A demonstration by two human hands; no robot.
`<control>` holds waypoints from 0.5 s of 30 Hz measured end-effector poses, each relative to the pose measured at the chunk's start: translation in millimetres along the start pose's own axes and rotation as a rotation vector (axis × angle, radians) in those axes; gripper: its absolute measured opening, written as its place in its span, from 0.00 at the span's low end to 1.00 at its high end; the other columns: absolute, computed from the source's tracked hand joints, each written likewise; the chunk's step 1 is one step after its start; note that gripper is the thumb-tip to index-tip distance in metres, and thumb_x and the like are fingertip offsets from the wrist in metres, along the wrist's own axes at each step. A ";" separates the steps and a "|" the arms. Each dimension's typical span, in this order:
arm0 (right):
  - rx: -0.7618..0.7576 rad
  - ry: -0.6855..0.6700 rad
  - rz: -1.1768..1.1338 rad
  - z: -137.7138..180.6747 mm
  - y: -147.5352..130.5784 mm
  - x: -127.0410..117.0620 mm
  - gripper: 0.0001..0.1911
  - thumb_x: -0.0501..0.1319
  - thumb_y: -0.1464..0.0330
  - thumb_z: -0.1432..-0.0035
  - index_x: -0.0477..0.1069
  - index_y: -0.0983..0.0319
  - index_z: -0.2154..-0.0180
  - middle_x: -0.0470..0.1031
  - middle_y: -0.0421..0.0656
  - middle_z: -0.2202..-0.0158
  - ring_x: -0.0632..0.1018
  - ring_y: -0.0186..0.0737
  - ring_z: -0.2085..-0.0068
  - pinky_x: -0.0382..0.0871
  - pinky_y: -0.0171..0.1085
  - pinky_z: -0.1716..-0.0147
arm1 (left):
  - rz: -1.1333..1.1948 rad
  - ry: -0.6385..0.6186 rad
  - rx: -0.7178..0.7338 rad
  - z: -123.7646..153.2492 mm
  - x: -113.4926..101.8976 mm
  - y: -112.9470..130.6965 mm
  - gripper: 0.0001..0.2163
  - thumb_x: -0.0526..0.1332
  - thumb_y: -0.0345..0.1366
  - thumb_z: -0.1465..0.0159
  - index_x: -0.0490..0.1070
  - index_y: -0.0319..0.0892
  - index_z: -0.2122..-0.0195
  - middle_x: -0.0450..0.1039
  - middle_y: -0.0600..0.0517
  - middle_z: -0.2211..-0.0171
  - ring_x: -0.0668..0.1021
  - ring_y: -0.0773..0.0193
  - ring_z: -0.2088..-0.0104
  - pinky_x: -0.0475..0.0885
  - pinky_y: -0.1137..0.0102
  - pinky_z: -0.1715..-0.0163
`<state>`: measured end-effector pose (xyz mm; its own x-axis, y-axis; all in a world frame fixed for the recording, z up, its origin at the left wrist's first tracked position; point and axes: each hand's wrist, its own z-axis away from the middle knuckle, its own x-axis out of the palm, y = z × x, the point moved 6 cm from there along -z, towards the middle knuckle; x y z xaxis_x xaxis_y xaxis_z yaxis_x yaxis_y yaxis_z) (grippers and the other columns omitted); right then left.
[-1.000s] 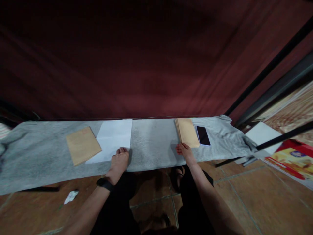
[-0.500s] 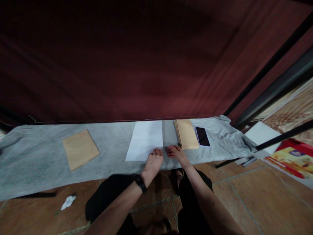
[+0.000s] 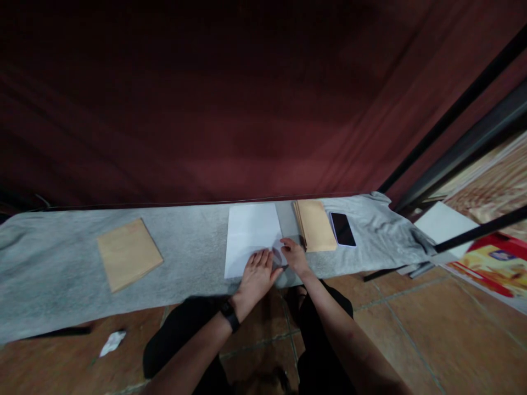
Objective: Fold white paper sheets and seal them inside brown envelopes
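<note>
A white sheet of paper (image 3: 251,233) lies on the grey cloth, turned slightly. My left hand (image 3: 257,271) rests flat on its lower part, fingers stretched out and thumb spread to the right. At the sheet's right edge, my right hand (image 3: 293,255) has its bent fingers closed on the paper. Just right of that hand is a stack of brown envelopes (image 3: 316,227). A phone (image 3: 342,229) with a dark screen lies beside the stack.
Grey cloth (image 3: 189,247) covers the long narrow table. More brown envelopes (image 3: 129,255) lie at the left. Behind hangs a dark red curtain (image 3: 247,137). On the tiled floor are a crumpled white tissue (image 3: 112,343) and, at right, a red and yellow box (image 3: 494,263).
The sheet has turned a little, its lower part shifting right. My left hand has flattened out and spread its fingers on it. My right hand has come to the sheet's right edge.
</note>
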<state>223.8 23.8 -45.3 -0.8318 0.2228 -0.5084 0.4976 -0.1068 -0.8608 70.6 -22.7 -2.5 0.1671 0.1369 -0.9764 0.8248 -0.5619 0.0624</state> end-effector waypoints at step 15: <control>-0.502 -0.135 0.520 24.3 -68.0 85.0 0.27 0.43 0.61 0.25 0.55 0.63 0.31 0.59 0.48 0.30 0.60 0.43 0.30 0.54 0.49 0.32 | 0.018 -0.069 -0.018 -18.9 34.0 -64.7 0.28 0.49 0.29 0.32 0.54 0.32 0.30 0.54 0.37 0.30 0.55 0.51 0.29 0.50 0.52 0.30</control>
<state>113.3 26.4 -30.5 -0.4642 0.1397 -0.8747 0.8622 0.2974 -0.4101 33.1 33.7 -35.8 0.1449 0.0697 -0.9870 0.8317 -0.5489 0.0833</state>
